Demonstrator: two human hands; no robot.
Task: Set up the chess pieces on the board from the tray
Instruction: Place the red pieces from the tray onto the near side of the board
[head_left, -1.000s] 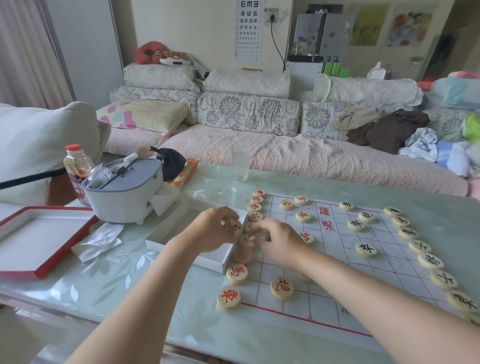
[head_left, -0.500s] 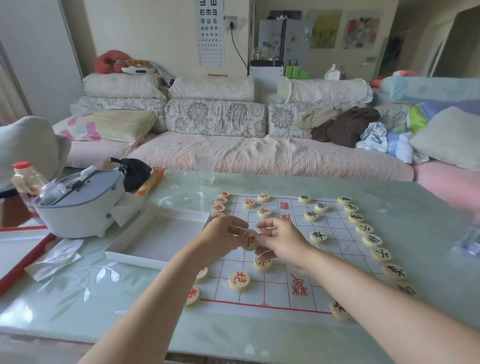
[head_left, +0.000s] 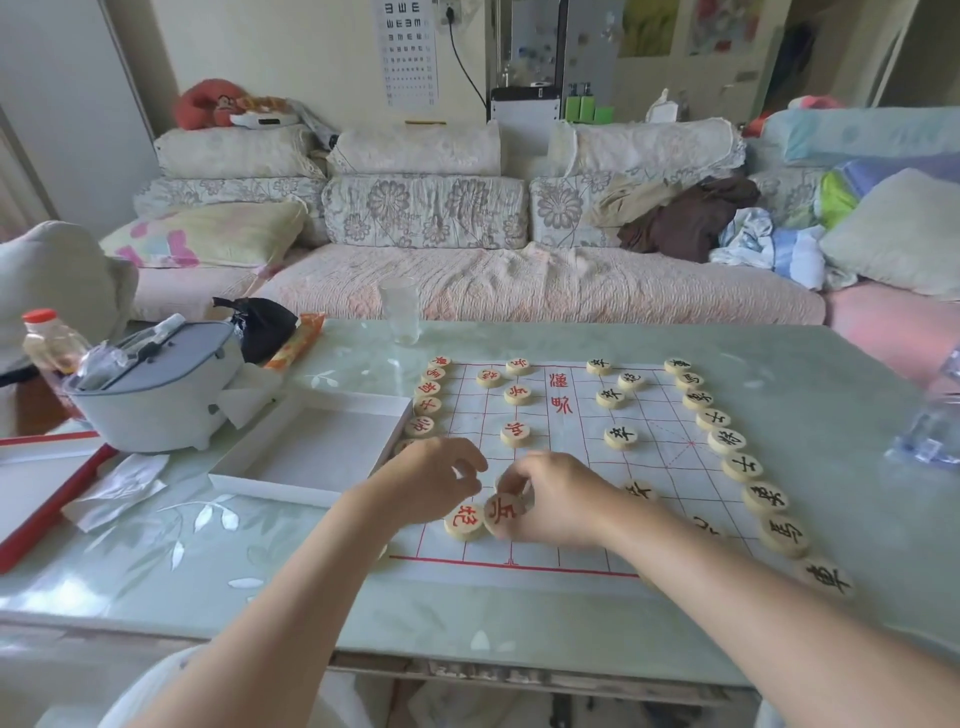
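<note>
- Tray (head_left: 311, 441), centre left: I see no pieces inside.
- Board (head_left: 665, 452): both sides nearly filled.
- Right hand (head_left: 561, 499) pinches a red piece (head_left: 505, 514) at lower centre, not yet placed.
- Left hand (head_left: 426, 483): curled, and I cannot tell its grip.

Counter (head_left: 260, 571): glossy, glass-like top, pale green, leaf print, strong reflections. Board (head_left: 660, 415): thin matt sheet, paper or cloth, cannot tell which. Pieces (head_left: 515, 434): pale wood-look discs, smooth, painted characters. Tray (head_left: 270, 486) at board's 9 o'clock: white matt card. Tumbler (head_left: 400, 312) at 11 o'clock: clear, cloudy-looking. Sofa cover (head_left: 519, 280) beyond: quilted cloth.
</note>
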